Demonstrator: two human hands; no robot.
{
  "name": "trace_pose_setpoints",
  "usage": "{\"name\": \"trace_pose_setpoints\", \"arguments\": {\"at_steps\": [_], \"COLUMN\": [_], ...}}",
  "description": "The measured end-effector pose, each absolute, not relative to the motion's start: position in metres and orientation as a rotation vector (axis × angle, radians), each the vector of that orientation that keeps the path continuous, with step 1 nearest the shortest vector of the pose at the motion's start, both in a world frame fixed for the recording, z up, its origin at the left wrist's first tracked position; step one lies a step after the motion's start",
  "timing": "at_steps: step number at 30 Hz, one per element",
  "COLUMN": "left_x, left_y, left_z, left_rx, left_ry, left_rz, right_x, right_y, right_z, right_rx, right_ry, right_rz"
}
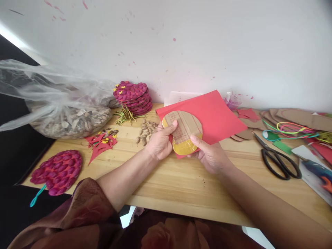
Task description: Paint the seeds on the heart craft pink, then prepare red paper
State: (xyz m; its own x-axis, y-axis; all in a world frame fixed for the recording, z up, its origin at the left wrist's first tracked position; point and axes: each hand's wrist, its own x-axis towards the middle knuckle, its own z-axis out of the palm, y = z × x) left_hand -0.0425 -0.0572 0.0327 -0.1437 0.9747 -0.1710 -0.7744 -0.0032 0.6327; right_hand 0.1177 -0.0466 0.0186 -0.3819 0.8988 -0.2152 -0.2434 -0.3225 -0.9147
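Note:
A rounded cardboard cutout (185, 126) with shiny yellow tape along its lower edge lies against a sheet of red paper (215, 117). My left hand (161, 141) grips both at the left side, its thumb pressed on the cardboard. From the lower right, my right hand (210, 154) pinches the cutout and paper too, thumb on the yellow tape and fingers behind. The sheet is tilted above the wooden table (176, 186) and reaches out to the upper right. Just left of my left hand lie several pistachio-like shells (145, 131).
On the left are a plastic bag of shells (72, 119), red paper scraps (102, 145) and a magenta shell-covered piece (61, 171) with a turquoise loop. Similar pieces are stacked (133, 98) behind. Black-handled scissors (278, 160), coloured cords (287, 128) and cardboard cutouts (298, 117) lie right.

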Motion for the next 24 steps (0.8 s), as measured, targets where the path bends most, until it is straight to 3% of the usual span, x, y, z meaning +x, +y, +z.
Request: {"name": "trace_pose_setpoints", "arguments": {"at_steps": [24], "left_x": [-0.0477], "left_y": [-0.0548], "left_z": [0.0281], "left_rx": [0.479], "left_ry": [0.756], "left_rz": [1.602], "right_x": [0.1192], "right_y": [-0.0459], "right_z": [0.0202], "right_rx": [-1.049], "right_ry": [-1.157], "right_rz": [1.917]}}
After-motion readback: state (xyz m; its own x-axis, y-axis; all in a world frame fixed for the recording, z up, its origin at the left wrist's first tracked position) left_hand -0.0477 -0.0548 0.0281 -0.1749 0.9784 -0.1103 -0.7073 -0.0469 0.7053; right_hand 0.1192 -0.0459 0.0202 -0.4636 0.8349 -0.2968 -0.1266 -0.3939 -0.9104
